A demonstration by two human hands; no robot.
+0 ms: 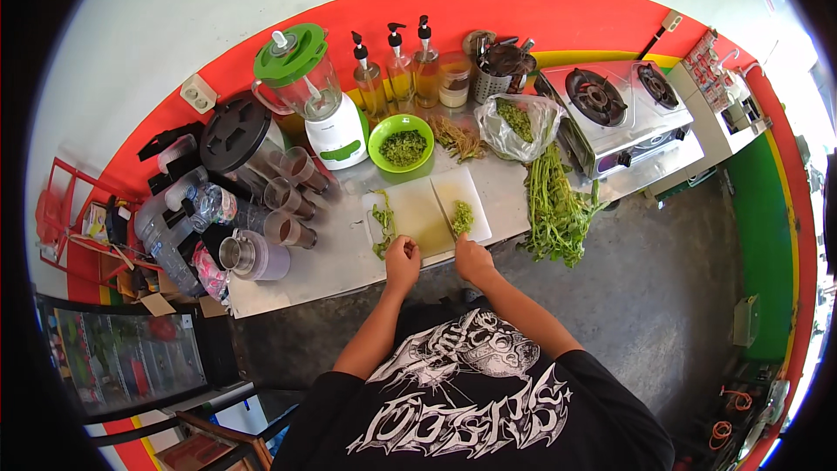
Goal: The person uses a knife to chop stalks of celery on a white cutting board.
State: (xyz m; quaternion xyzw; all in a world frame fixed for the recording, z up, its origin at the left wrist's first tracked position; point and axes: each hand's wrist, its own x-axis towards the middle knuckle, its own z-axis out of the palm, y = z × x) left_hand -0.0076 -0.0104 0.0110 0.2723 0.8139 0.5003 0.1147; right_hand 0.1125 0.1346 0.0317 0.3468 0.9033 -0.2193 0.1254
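A pale cutting board (420,209) lies on the steel counter (501,196). My right hand (472,259) grips a knife (445,217) whose blade points away from me across the board, beside a small heap of chopped greens (462,215). My left hand (402,260) rests at the board's near edge, fingers curled on a green stalk (384,228) that lies along the board's left side. Behind the board stands a green bowl (401,143) holding chopped greens.
A bunch of long leafy stalks (553,209) hangs over the counter's right edge. A plastic bag of greens (518,124), a two-burner gas stove (617,105), a blender (312,96), pump bottles (398,70), cups (283,196) and a utensil holder (494,74) crowd the counter.
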